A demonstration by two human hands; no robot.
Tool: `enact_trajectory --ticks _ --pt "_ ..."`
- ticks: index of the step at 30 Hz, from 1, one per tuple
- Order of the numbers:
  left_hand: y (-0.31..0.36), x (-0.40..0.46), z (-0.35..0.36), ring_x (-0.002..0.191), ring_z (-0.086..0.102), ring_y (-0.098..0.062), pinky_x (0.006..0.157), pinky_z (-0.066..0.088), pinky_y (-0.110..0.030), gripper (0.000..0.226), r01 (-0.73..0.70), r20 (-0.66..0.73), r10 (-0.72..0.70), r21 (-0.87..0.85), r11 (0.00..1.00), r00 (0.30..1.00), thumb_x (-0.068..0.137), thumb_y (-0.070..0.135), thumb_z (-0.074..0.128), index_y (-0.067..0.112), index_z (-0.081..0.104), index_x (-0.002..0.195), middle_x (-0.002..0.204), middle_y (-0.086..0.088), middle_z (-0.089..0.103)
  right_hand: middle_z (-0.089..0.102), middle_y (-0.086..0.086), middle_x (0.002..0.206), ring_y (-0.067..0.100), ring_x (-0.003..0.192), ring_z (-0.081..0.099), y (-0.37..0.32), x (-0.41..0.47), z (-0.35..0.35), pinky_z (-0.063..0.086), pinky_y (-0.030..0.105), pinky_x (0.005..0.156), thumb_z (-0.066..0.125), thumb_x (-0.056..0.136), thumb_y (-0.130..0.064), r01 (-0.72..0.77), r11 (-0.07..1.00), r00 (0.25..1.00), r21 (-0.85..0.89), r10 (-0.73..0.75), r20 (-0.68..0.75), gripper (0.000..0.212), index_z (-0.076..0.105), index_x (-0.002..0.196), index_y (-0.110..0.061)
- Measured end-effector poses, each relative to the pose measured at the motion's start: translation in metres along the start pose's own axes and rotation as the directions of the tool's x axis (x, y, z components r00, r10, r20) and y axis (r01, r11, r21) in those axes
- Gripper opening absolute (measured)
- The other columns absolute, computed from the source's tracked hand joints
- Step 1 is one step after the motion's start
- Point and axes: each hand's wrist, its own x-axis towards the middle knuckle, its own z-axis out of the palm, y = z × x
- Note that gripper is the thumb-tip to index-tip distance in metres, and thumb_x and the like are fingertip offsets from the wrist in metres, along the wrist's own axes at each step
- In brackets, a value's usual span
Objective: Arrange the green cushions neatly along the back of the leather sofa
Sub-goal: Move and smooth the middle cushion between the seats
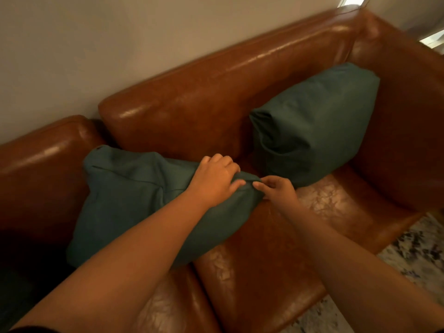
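Two green cushions are on the brown leather sofa. The left cushion lies slumped across the seat, its far edge against the backrest. My left hand grips its right top corner, fingers curled over the fabric. Beside it, my right hand pinches the same corner's tip with thumb and fingers. The right cushion leans upright against the backrest near the right armrest, apart from both hands.
The right armrest and a lower left sofa section bound the seat. A worn seat cushion lies bare between the pillows. A pale wall stands behind; a patterned rug covers the floor at right.
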Motion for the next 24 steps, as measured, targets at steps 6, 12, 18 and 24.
enact_trajectory --ticks 6,12,18,24 --pt "-0.025 -0.006 -0.030 0.086 0.059 -0.024 0.072 0.040 -0.036 0.019 -0.116 0.022 0.114 0.164 0.980 0.993 0.087 0.036 0.057 0.022 0.070 0.090 0.090 0.001 0.064 0.052 0.004 0.076 0.018 0.071 0.052 0.009 0.008 0.006 0.047 0.035 0.070 0.065 0.088 -0.016 0.039 0.944 0.986 -0.329 -0.089 -0.138 0.024 0.061 0.112 -0.015" --pt "-0.073 -0.057 -0.122 0.083 0.060 -0.023 0.074 0.046 -0.039 0.025 -0.037 -0.330 0.002 -0.101 0.994 0.944 0.092 0.031 0.047 0.020 0.070 0.092 0.091 0.001 0.067 0.054 0.004 0.104 0.026 0.101 0.057 -0.044 -0.007 0.024 0.047 0.040 0.092 0.060 0.086 -0.002 0.328 0.859 0.886 -0.394 -0.425 -0.188 0.024 0.066 0.105 -0.015" --pt "-0.120 -0.126 -0.151 0.090 0.059 -0.017 0.083 0.044 -0.030 0.017 0.265 -0.494 -0.489 -0.456 0.850 0.719 0.092 0.018 0.053 0.012 0.068 0.094 0.094 -0.003 0.066 0.060 0.002 0.105 0.016 0.104 0.055 -0.183 -0.079 0.125 0.041 0.030 0.093 0.061 0.087 -0.015 0.908 0.373 0.406 -0.193 -0.896 0.179 0.020 0.067 0.106 -0.012" --pt "-0.151 -0.214 -0.103 0.093 0.059 -0.025 0.078 0.039 -0.026 0.024 0.568 -0.051 -0.698 -0.540 0.621 0.715 0.084 0.017 0.056 0.005 0.069 0.099 0.101 -0.017 0.066 0.064 -0.005 0.100 0.021 0.104 0.058 -0.189 -0.127 0.221 0.023 0.048 0.102 0.066 0.080 -0.028 0.949 -0.086 0.158 -0.303 -0.703 0.694 0.019 0.068 0.098 -0.025"
